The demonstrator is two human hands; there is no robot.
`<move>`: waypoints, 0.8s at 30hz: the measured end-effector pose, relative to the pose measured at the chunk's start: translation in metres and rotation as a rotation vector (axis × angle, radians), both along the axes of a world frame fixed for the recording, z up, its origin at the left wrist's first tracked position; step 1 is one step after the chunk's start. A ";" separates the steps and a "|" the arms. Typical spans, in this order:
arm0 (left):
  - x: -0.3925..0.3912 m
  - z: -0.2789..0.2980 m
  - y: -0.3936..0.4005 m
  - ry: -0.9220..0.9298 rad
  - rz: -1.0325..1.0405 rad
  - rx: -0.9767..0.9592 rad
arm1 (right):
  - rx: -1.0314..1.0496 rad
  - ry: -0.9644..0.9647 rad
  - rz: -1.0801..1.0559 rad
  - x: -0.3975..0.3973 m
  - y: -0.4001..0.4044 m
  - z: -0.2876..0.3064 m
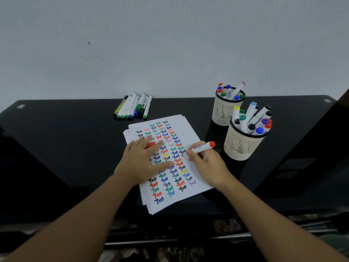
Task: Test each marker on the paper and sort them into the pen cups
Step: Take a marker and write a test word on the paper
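Observation:
A stack of white paper (190,127) covered with coloured "Test" words lies on the black table. My left hand (143,159) rests flat on the sheet with straight fingers. A red cap (151,145) shows between two of those fingers. My right hand (205,165) grips an uncapped red marker (203,148), whose tip touches the paper at the sheet's right side. Two cream mesh pen cups stand to the right: the far cup (224,112) and the near cup (240,146), both holding several markers.
A row of several capped markers (133,107) lies at the back of the table, left of the paper. A pale wall rises directly behind the table's back edge. The glossy black table surface (66,138) extends left of the paper.

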State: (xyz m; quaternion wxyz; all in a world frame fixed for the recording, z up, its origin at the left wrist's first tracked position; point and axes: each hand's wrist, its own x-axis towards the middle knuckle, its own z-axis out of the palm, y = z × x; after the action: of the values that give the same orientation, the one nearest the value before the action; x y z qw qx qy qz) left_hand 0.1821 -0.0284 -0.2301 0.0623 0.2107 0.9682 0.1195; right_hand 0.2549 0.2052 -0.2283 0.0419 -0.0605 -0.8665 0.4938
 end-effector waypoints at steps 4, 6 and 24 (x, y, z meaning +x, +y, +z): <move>0.000 -0.002 -0.001 0.006 0.001 0.000 | 0.003 -0.010 0.011 0.001 0.000 0.001; -0.001 -0.003 -0.001 0.006 0.000 -0.004 | 0.025 -0.010 0.016 0.002 0.000 0.001; 0.001 0.000 -0.002 -0.010 0.002 0.018 | 0.038 0.012 0.002 0.004 0.002 0.003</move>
State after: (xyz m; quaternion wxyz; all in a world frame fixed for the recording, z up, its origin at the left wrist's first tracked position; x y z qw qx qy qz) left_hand 0.1829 -0.0300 -0.2302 0.0652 0.2096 0.9670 0.1294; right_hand 0.2588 0.2069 -0.2249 0.0478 -0.0555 -0.8755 0.4777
